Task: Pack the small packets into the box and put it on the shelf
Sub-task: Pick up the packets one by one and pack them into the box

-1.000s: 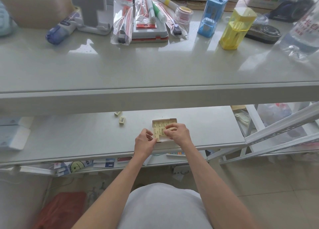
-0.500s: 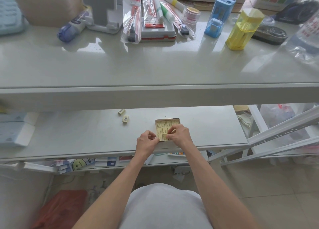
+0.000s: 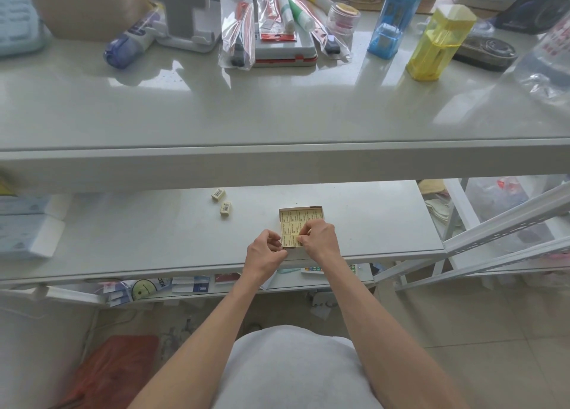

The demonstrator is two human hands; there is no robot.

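A small open cardboard box [image 3: 317, 208] lies on the lower shelf [image 3: 138, 239], filled with rows of pale yellow small packets [image 3: 291, 220]. My right hand [image 3: 320, 240] rests over the box's near right part, its fingertips pinching a packet at the near row. My left hand [image 3: 266, 251] sits curled in a loose fist against the box's near left corner, with nothing seen in it. Two loose packets [image 3: 218, 194] [image 3: 225, 208] lie apart on the shelf, to the left of and behind the box.
The upper shelf [image 3: 277, 115] carries stationery at its back: a yellow container [image 3: 438, 43], a blue sharpener [image 3: 393, 21], bagged pens [image 3: 237, 22]. Blue-and-white boxes [image 3: 27, 232] stand at the lower shelf's left end. A slanted white rack [image 3: 505, 226] is on the right.
My left hand has drawn slightly back from the box's edge and curled shut. My right hand has stayed over the packets, its fingers working the near row.
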